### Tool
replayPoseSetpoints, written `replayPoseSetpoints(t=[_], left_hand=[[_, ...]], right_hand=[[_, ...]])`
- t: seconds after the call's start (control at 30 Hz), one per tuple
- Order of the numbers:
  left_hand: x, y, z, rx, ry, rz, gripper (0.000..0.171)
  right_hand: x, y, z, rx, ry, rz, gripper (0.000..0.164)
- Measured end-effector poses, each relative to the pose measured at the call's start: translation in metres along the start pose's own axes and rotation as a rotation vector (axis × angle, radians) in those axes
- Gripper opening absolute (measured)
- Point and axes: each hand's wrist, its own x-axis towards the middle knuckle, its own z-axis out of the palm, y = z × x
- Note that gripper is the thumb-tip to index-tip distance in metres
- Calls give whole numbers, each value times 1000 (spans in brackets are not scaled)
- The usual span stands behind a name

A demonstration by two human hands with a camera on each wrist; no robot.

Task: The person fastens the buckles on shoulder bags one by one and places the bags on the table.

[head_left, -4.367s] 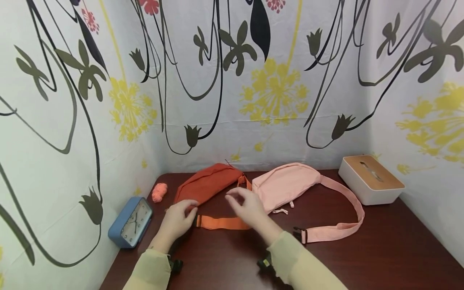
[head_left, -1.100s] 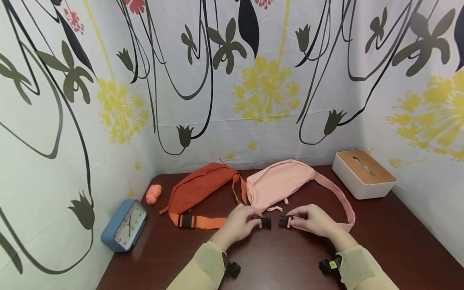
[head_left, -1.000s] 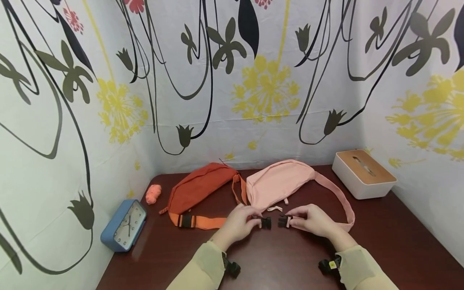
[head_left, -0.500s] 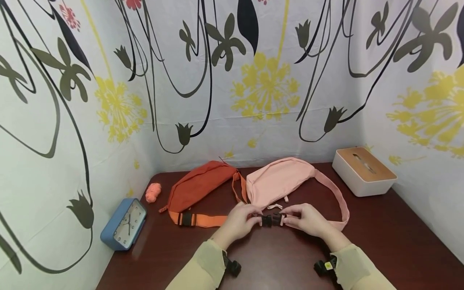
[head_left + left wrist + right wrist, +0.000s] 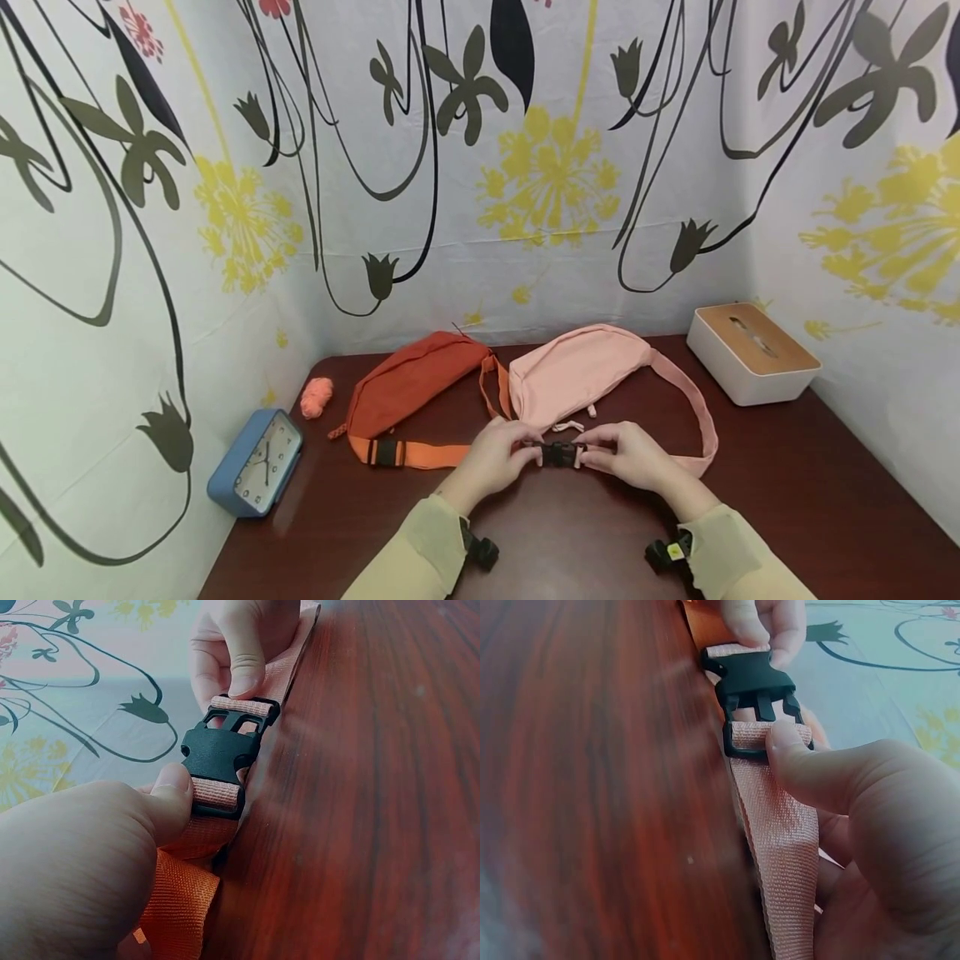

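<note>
A black side-release buckle on pink webbing lies between my hands, low over the table. My left hand pinches the socket half at its webbing end, thumb on top. My right hand pinches the prong half, its thumb pressing on the webbing bar. The prongs sit inside the socket; whether they are latched I cannot tell. Pink strap runs under my right hand to the pink waist bag. An orange strap passes behind my left hand.
The rust-orange waist bag lies left of the pink one, its strap carrying a black slider. A blue alarm clock and a coral yarn bundle are at the left. A tissue box stands back right, before patterned curtain walls.
Both hands have come from the orange bag's side to the pink strap ends. In the last second my right hand has moved left, pushing the prongs into the socket.
</note>
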Motion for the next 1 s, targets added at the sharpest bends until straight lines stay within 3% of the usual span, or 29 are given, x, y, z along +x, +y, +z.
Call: replayPoseSetpoints(t=[0.6,1.0], left_hand=[[-1,1,1,27,14,10,11],[-1,3,0,32,18,4,11]], right_hand=[[5,-10,16,6,16,-20,11],[7,-18,17,-5,38,60,7]])
